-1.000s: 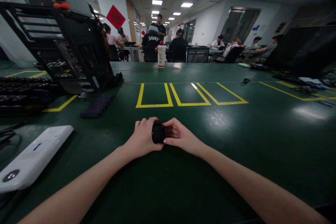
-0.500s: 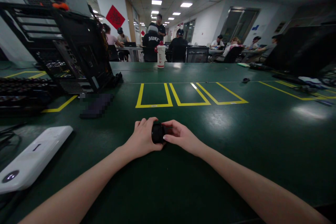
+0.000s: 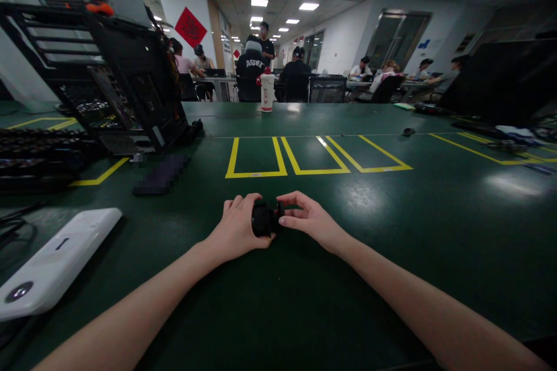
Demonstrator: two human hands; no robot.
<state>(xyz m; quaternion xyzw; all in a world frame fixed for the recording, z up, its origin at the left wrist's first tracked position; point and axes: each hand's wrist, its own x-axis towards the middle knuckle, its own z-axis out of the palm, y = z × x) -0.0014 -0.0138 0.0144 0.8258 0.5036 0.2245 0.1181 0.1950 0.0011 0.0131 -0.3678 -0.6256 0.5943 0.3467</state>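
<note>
On the dark green table, my left hand (image 3: 238, 221) curls around a small black rounded case (image 3: 261, 220), thumb underneath and fingers over the top. From the case's right side a smaller dark piece (image 3: 279, 210) sticks out. Thumb and fingertips of my right hand (image 3: 308, 219) pinch that piece at its outer end. A dark link still shows between piece and case; I cannot make out whether they are joined. The exact kind of this object is too dark to tell.
Yellow tape outlines (image 3: 256, 174) lie beyond my hands. To the left stand an open black computer case (image 3: 130, 81), a dark flat pixelated object (image 3: 161, 175) and a white elongated device (image 3: 65, 258). A white bottle (image 3: 267, 93) stands at the far edge; people sit behind it.
My right hand has shifted slightly to the right, drawing the small dark piece outward from the black case. The left hand stays in place around the case.
</note>
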